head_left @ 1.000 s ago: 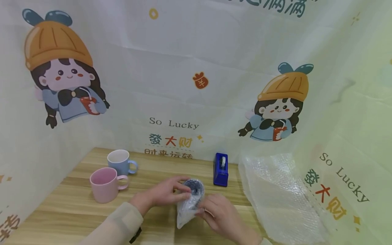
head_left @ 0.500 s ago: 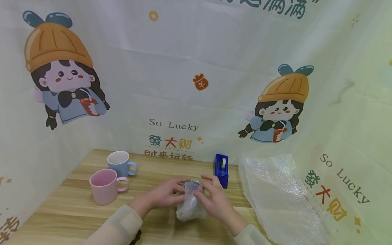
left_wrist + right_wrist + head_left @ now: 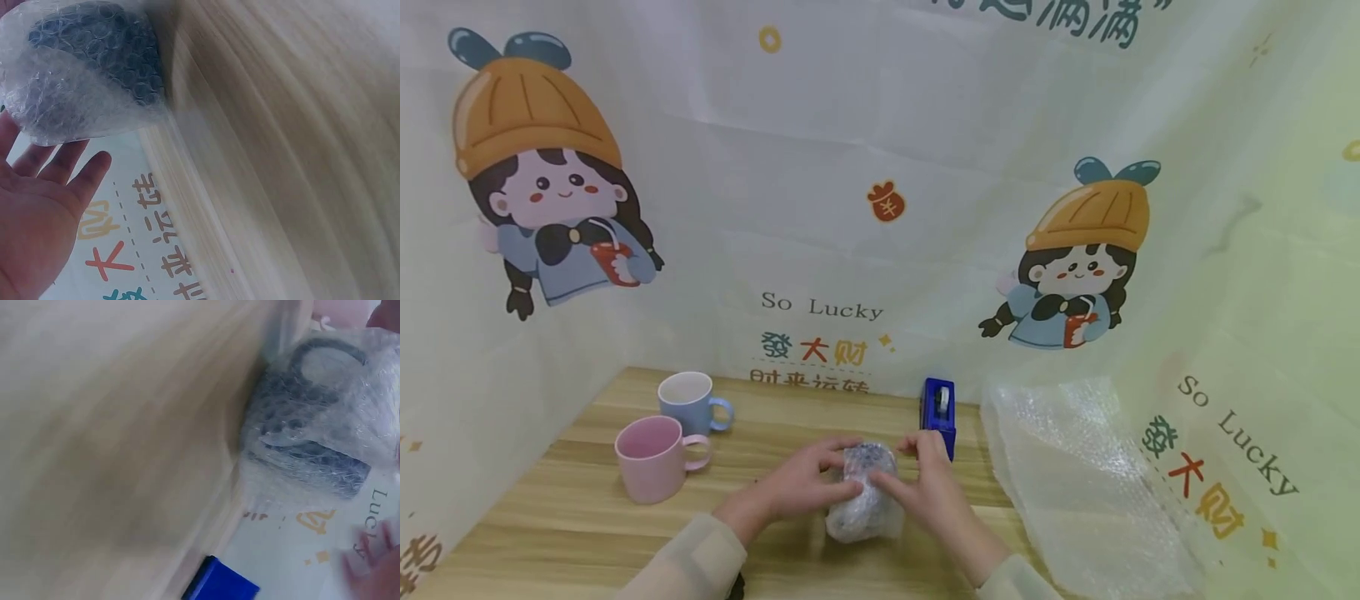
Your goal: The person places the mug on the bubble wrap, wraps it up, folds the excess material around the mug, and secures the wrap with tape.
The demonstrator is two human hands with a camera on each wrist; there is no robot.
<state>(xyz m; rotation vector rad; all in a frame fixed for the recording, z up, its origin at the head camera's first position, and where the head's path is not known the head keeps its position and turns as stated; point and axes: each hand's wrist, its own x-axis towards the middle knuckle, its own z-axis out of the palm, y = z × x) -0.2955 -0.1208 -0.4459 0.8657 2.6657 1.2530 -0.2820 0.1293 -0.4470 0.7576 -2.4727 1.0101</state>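
Observation:
A dark mug in bubble wrap (image 3: 867, 504) stands on the table before me; its ring-shaped handle shows through the plastic in the right wrist view. My left hand (image 3: 801, 482) holds its left side, thumb on the front and fingers toward the back. In the left wrist view, that hand (image 3: 37, 212) has its fingers reaching to the wrap (image 3: 69, 100). The thumb of my right hand (image 3: 936, 492) presses the wrap's front, while its other fingers stay off to the right. In the right wrist view the right hand (image 3: 378, 569) is blurred, apart from the wrapped mug (image 3: 306, 425).
A pink mug (image 3: 651, 471) and a light blue mug (image 3: 685, 408) stand at the left of the wooden table (image 3: 565, 517). Behind my right hand is a blue tape dispenser (image 3: 937, 408). Bubble wrap sheets (image 3: 1082, 492) lie at the right. A printed cloth (image 3: 820, 208) hangs behind.
The loose pointed end of wrap has been folded over the mug's opening. My right hand has moved up from the lower right, and its fingers have spread off the wrap.

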